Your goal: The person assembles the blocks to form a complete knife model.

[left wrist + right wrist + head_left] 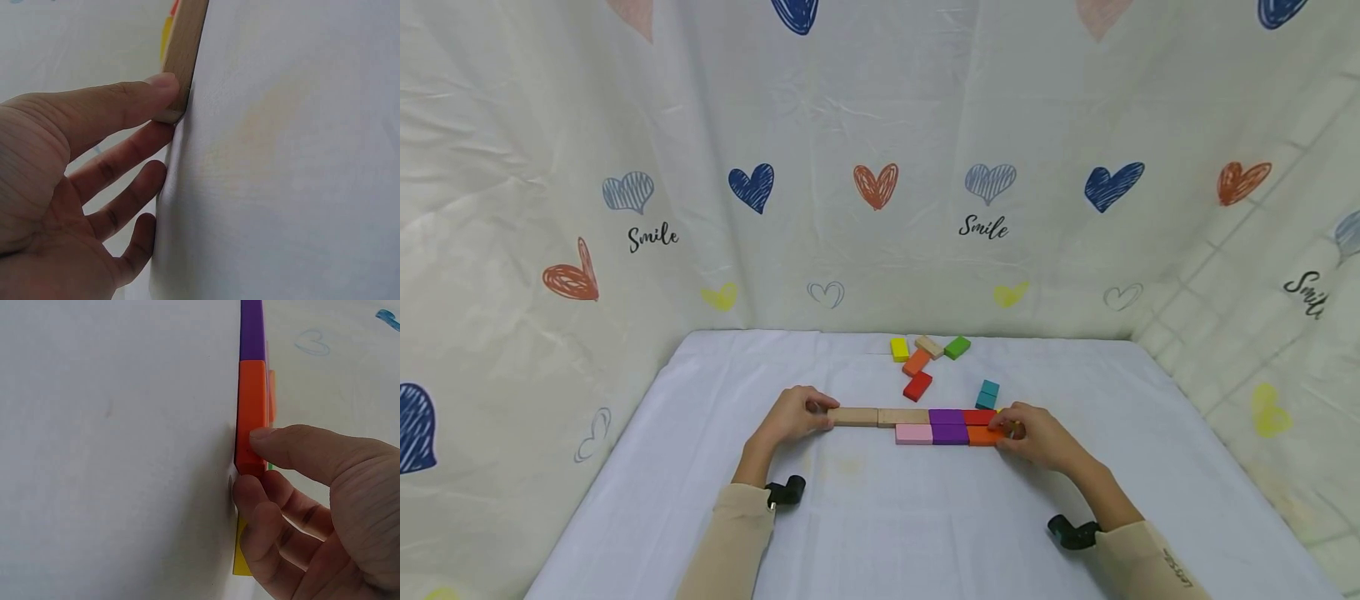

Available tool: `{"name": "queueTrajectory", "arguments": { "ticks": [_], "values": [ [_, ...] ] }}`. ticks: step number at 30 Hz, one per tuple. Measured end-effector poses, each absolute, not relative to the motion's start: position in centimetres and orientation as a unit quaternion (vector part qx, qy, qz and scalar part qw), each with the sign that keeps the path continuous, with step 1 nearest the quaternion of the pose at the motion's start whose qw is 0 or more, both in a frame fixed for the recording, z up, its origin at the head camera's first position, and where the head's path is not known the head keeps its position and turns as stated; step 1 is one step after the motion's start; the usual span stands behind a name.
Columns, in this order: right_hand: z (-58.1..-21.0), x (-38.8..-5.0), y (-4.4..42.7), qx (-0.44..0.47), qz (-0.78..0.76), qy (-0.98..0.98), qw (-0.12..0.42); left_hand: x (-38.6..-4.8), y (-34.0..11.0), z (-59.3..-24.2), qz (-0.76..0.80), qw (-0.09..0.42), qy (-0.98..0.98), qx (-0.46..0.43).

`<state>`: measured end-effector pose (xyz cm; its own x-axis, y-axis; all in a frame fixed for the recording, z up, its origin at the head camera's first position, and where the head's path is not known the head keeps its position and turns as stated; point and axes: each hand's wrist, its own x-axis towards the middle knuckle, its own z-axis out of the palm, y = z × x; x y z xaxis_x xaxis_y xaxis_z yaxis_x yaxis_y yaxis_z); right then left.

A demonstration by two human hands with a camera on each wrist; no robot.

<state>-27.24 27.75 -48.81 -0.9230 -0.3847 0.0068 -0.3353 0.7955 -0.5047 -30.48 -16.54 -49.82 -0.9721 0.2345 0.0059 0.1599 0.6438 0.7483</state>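
Note:
Two rows of wooden blocks lie side by side. The back row runs from two plain wooden blocks [853,417] through a purple block [946,417] and a red block [979,417] to a yellow block [240,559], mostly covered by fingers. In front are a pink block [913,434], another purple block [950,435] and an orange block [982,436]. My left hand [797,413] pinches the left end of the leftmost plain block, thumb on its front face. My right hand [1037,435] pinches the orange block's right end between thumb [300,447] and fingers.
Behind the rows lie two teal blocks [987,394]. Farther back are a red block [917,386], an orange block [916,362], a yellow block [899,349], a plain block [929,347] and a green block [957,347]. A white cloth covers the table [880,517].

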Motion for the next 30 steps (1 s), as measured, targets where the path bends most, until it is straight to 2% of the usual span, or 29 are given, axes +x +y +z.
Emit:
{"name": "queueTrajectory", "arguments": {
  "ticks": [18, 25, 30],
  "values": [
    [-47.9, -27.5, 27.6, -0.177, -0.276, 0.944, 0.043, -30.5, -16.6, -50.0, 0.405, 0.045, 0.906, 0.11],
    [-46.9, -30.1, 28.6, -0.174, -0.328, 0.928, -0.006, -30.5, -16.6, -50.0, 0.407, 0.045, 0.906, 0.11],
    [-46.9, -32.5, 29.1, -0.192, -0.32, 0.927, 0.029, -30.5, -16.6, -50.0, 0.408, 0.045, 0.905, 0.109]
  ]
}}
